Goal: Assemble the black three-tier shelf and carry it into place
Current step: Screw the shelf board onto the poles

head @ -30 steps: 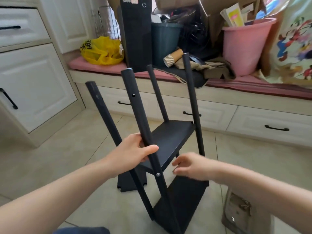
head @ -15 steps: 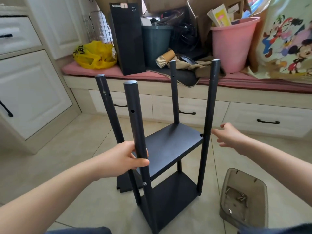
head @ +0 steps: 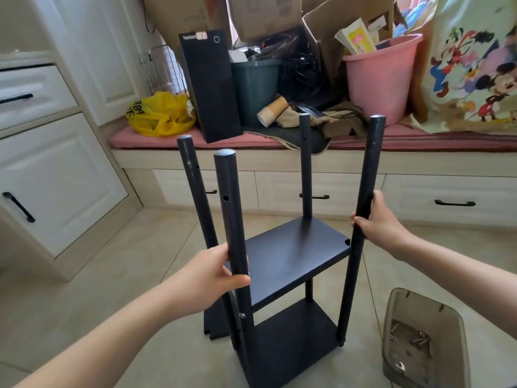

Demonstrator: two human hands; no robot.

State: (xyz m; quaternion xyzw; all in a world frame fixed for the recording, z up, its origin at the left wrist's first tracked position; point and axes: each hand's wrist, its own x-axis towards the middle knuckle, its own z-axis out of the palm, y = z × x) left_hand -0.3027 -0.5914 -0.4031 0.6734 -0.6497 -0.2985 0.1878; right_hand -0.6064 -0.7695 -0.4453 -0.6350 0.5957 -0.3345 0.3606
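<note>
1. The black shelf [head: 293, 247] stands upright on the tile floor [head: 112, 289], in front of the cushioned bench [head: 251, 140] and between the person's two arms.
2. The left hand [head: 208, 278] grips the near-left post [head: 230, 208] at about the height of the middle board [head: 293, 256]. Its fingers curl behind the post and the thumb lies across the front.
3. The right hand [head: 384, 224] grips the near-right post [head: 369, 169] a little above the middle board, with fingertips wrapped over the post's left side.
4. Four round black posts rise well above the hands. The far-left post [head: 194, 191] leans slightly outward, and the far-right post [head: 305, 169] stands behind the middle board.
5. Two boards are fitted: the middle one and the bottom board [head: 291, 343], which is at floor level. The post tops carry no board, and each shows a small hole near its upper end.
6. A screw head [head: 242, 315] shows on the near-left post below the hand.
7. Another flat black board [head: 216, 327] lies on the floor behind the left posts.
8. A translucent tray [head: 397, 312] holding a few screws [head: 418, 341] sits on the floor just right of the shelf.
</note>
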